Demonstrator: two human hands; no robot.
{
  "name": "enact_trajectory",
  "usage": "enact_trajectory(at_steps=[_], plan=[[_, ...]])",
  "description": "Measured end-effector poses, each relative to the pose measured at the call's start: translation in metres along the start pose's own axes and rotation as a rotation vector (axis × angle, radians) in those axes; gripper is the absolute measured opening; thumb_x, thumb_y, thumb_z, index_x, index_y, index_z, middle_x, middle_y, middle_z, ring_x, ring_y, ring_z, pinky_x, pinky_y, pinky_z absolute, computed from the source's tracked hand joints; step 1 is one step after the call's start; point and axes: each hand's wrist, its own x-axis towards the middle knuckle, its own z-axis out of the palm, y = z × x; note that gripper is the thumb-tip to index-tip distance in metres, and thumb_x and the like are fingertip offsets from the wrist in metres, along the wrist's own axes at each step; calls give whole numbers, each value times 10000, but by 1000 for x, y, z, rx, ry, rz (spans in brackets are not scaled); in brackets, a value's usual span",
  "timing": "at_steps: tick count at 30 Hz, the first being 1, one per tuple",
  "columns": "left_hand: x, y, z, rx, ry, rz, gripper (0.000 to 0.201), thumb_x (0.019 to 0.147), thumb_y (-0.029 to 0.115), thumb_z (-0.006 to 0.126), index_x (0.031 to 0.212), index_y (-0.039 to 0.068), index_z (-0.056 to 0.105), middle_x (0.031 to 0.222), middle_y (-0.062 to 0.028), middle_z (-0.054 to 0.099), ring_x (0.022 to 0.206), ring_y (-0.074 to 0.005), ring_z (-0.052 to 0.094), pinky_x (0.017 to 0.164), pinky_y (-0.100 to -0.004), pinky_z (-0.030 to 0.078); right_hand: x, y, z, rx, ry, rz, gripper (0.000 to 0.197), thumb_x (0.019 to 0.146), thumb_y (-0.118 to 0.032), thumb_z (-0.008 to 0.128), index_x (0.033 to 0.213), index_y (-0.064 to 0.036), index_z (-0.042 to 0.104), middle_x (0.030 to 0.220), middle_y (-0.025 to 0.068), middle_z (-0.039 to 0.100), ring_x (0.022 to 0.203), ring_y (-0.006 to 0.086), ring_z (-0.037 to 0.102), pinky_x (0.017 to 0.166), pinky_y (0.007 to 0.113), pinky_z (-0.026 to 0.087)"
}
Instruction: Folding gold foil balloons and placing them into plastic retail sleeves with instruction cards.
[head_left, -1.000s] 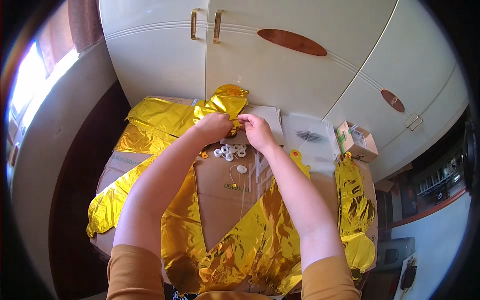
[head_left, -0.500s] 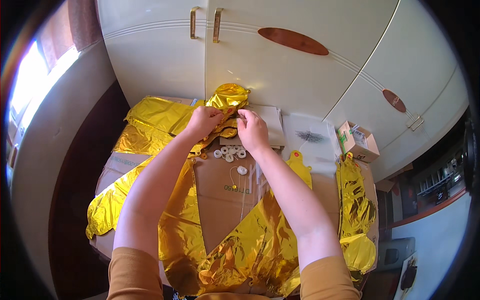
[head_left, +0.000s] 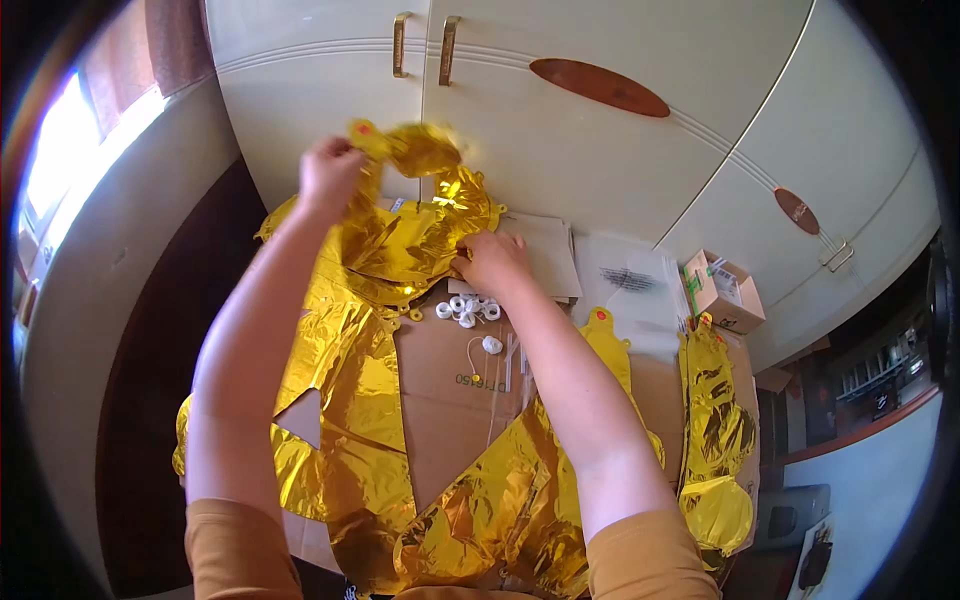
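My left hand [head_left: 333, 180] is raised at the back left, its fingers closed on a shiny gold foil balloon [head_left: 415, 240]. The lifted part is smeared by motion and bears a red spot on its tab. Lower and to the right, my right hand [head_left: 493, 263] pinches what looks like the same balloon's edge; its fingertips are partly hidden. In front of that hand lie several white ribbon rolls [head_left: 468, 311]. A small white ball of string [head_left: 491, 345] with a loose end sits nearer. A large flat gold foil balloon [head_left: 360, 430] spreads across the front.
Brown cardboard [head_left: 440, 365] lies under everything. Thin clear sticks [head_left: 509, 362] rest beside the string. On the right are a folded gold balloon [head_left: 715, 390], a clear plastic sheet [head_left: 625, 280] and an open small carton [head_left: 725, 292]. Cream cabinet doors [head_left: 600, 160] close off the back.
My left hand has moved up and to the left, pulling gold foil up and spreading it. The right hand has shifted slightly down and left, onto the foil's edge.
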Motion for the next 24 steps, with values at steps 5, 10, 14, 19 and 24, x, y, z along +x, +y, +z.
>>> enact_trajectory(at_steps=[5,10,14,19,24], plan=[[115,36,-184,566,580,491,391,813,155,764,1157,-6,673,989,-108,704,864,-177,672,759,-313,552,7,-7,0,47,-33,-12,292,832,-386,707,1017,-165,756,1120,74,714,1154,307,596,1039,482,370],[102,161,-300,140,661,679,457,1011,323,605,1265,-56,603,1058,-135,699,1006,-197,695,817,-285,553,4,-1,4,6,37,-38,264,813,-375,723,1003,-192,740,1132,69,700,1149,320,591,1036,489,377],[21,208,-211,390,294,772,428,988,293,605,1325,32,567,1104,-90,682,917,-146,660,817,-282,540,-1,3,-2,178,151,-63,357,813,-366,729,1098,-152,721,1164,108,694,1194,348,574,1036,480,395],[-117,256,-115,344,-253,496,723,862,77,724,1513,161,420,964,-54,692,868,-129,657,821,-299,539,-69,-15,-81,574,669,-393,697,808,-316,791,1374,-1,530,1339,209,577,1311,390,485,1116,480,365],[-221,313,-66,362,-687,441,780,864,-43,627,1554,191,348,930,-71,695,858,-152,646,821,-292,522,-205,-71,-226,512,535,-659,761,766,-335,851,1375,-6,534,1335,188,586,1249,310,550,1057,402,430]])
